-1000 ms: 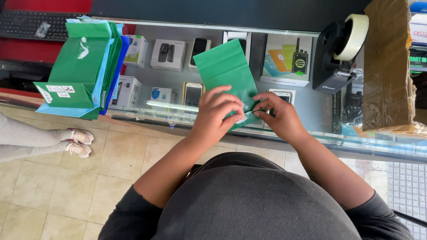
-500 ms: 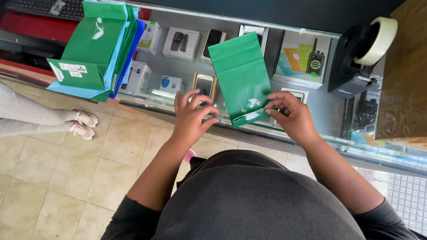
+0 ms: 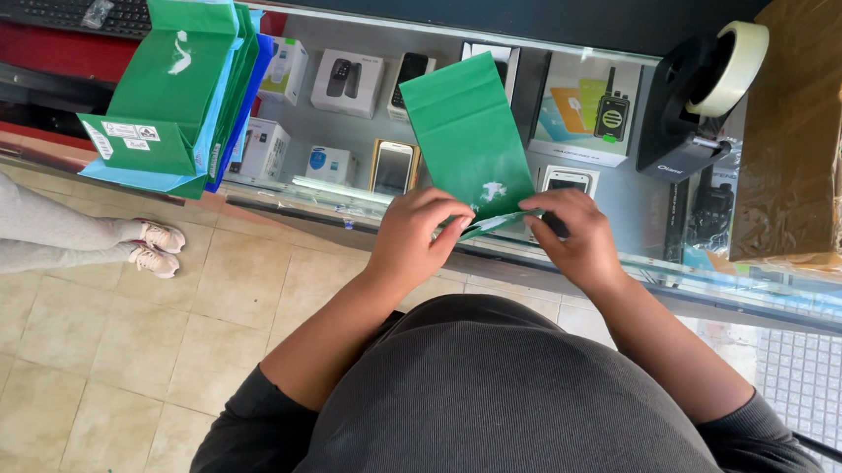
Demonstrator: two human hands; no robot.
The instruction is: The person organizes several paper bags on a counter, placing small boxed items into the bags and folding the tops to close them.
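A flat green paper bag (image 3: 463,136) with a white mark near its lower end lies on the glass counter top (image 3: 636,266). My left hand (image 3: 418,234) pinches the bag's near edge with curled fingers. My right hand (image 3: 576,236) grips the same near edge from the right side. Both hands meet at the bag's bottom, which is partly hidden under the fingers.
A stack of green and blue bags (image 3: 179,91) lies at the counter's left. A black tape dispenser (image 3: 693,93) with a tape roll and a brown wrapped parcel (image 3: 794,134) are at the right. Boxed phones show under the glass. Another person's legs (image 3: 56,236) stretch across the tiled floor.
My left hand, which had lifted off with fingers spread half a second ago, has come back onto the bag's near edge. My right hand has stayed on the bag.
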